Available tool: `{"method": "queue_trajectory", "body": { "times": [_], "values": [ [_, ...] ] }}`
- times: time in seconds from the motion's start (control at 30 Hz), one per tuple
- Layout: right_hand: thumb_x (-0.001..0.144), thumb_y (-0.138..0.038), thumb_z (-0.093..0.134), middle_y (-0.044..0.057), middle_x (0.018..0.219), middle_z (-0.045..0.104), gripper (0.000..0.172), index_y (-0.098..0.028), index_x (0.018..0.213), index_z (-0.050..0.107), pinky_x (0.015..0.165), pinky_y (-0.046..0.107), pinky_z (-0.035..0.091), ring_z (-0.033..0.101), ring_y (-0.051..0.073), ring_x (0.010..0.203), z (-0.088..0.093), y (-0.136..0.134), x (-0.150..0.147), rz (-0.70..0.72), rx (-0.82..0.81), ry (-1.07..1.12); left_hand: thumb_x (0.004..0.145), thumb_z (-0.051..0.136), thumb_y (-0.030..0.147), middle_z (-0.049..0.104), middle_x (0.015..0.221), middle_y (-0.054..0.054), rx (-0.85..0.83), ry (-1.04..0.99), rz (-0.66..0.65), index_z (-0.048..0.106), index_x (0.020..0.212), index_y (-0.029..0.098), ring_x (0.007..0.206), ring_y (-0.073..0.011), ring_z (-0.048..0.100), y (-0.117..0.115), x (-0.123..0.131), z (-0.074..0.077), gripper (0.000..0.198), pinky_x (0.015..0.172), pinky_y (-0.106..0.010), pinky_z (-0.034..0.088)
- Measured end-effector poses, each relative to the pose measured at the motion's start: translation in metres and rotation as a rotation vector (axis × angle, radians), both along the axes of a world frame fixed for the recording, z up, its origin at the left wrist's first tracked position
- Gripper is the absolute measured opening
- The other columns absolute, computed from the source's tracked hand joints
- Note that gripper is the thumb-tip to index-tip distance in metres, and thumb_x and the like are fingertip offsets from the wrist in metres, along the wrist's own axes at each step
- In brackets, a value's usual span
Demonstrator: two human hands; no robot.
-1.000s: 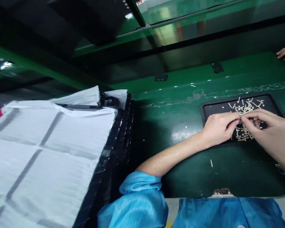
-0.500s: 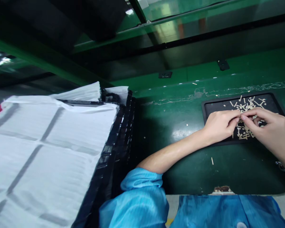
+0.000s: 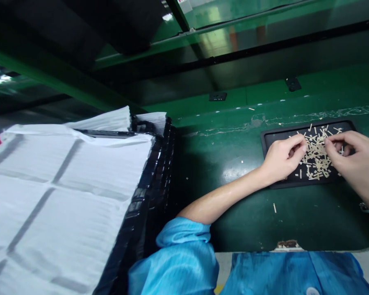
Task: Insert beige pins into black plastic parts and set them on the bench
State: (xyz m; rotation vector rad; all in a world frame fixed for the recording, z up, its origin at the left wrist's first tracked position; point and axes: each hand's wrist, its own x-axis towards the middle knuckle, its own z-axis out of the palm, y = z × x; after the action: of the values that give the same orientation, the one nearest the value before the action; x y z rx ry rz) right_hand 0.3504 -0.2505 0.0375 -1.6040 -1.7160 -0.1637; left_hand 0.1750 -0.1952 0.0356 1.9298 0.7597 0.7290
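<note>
A shallow black tray (image 3: pixel 267 141) lies on the green table, with a loose pile of small pale strips (image 3: pixel 317 152) in its middle. My left hand (image 3: pixel 284 157) is over the tray's left part, thumb and forefinger pinched together at the pile's edge. Opposite it, above the right side of the pile, my right hand (image 3: pixel 355 157) also has thumb and forefinger closed in a pinch. Whatever either pinch holds is too small to make out. A gap with strips showing below separates the two hands.
At the left stands a stack of black trays (image 3: pixel 141 192) topped by a white ribbed sheet (image 3: pixel 89 200). A few stray strips, one a longer strip (image 3: pixel 274 208), lie on the green table (image 3: pixel 221 213). Black sockets (image 3: pixel 217 96) line the back, below a dark shelf.
My hands met at the fingertips over the pile and have moved apart, the right one to the right, the left slightly left. More of the strips now show between them.
</note>
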Motion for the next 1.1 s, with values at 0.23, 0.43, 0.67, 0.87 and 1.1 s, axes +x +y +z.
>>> {"method": "queue_trajectory", "body": {
  "times": [0.23, 0.43, 0.67, 0.87, 1.1],
  "values": [
    [0.077, -0.008, 0.063, 0.004, 0.075, 0.071, 0.015, -0.019, 0.087, 0.066, 0.063, 0.029, 0.050, 0.063, 0.017, 0.065, 0.001, -0.003, -0.011, 0.148, 0.143, -0.145, 0.090, 0.045, 0.022, 0.050, 0.064, 0.004, -0.029, 0.062, 0.022, 0.049, 0.075, 0.017, 0.057, -0.0094, 0.045, 0.000, 0.002, -0.001, 0.016, 0.058, -0.022, 0.035],
    [0.077, -0.011, 0.068, 0.004, 0.076, 0.072, 0.013, -0.021, 0.084, 0.065, 0.060, 0.030, 0.050, 0.066, 0.019, 0.069, 0.002, -0.008, -0.018, 0.175, 0.145, -0.149, 0.092, 0.043, 0.020, 0.057, 0.068, 0.002, 0.061, 0.147, -0.046, 0.052, 0.080, 0.018, 0.066, -0.0124, 0.054, -0.001, 0.001, 0.000, 0.015, 0.060, -0.023, 0.037],
    [0.079, -0.013, 0.067, 0.003, 0.080, 0.072, 0.013, -0.024, 0.086, 0.066, 0.064, 0.033, 0.051, 0.067, 0.020, 0.072, -0.001, -0.010, -0.018, 0.164, 0.054, -0.124, 0.092, 0.041, 0.018, 0.065, 0.081, -0.002, 0.147, 0.213, -0.059, 0.057, 0.087, 0.017, 0.075, -0.0148, 0.060, -0.004, 0.001, 0.000, 0.016, 0.067, -0.024, 0.042],
    [0.074, -0.008, 0.068, 0.004, 0.075, 0.072, 0.014, -0.020, 0.081, 0.064, 0.059, 0.029, 0.050, 0.065, 0.018, 0.065, -0.002, -0.007, -0.018, 0.195, 0.120, -0.141, 0.090, 0.045, 0.017, 0.061, 0.069, 0.000, 0.094, 0.166, -0.047, 0.056, 0.078, 0.016, 0.065, -0.0126, 0.056, -0.004, 0.002, 0.000, 0.016, 0.059, -0.022, 0.037],
    [0.076, -0.010, 0.065, 0.001, 0.066, 0.067, 0.010, -0.020, 0.079, 0.064, 0.055, 0.027, 0.045, 0.054, 0.012, 0.053, 0.003, -0.007, -0.020, 0.190, 0.086, -0.028, 0.088, 0.049, 0.021, 0.047, 0.060, 0.004, -0.057, 0.024, -0.073, 0.053, 0.073, 0.016, 0.054, -0.0077, 0.041, 0.001, 0.003, -0.004, 0.016, 0.054, -0.021, 0.033]
  ]
}}
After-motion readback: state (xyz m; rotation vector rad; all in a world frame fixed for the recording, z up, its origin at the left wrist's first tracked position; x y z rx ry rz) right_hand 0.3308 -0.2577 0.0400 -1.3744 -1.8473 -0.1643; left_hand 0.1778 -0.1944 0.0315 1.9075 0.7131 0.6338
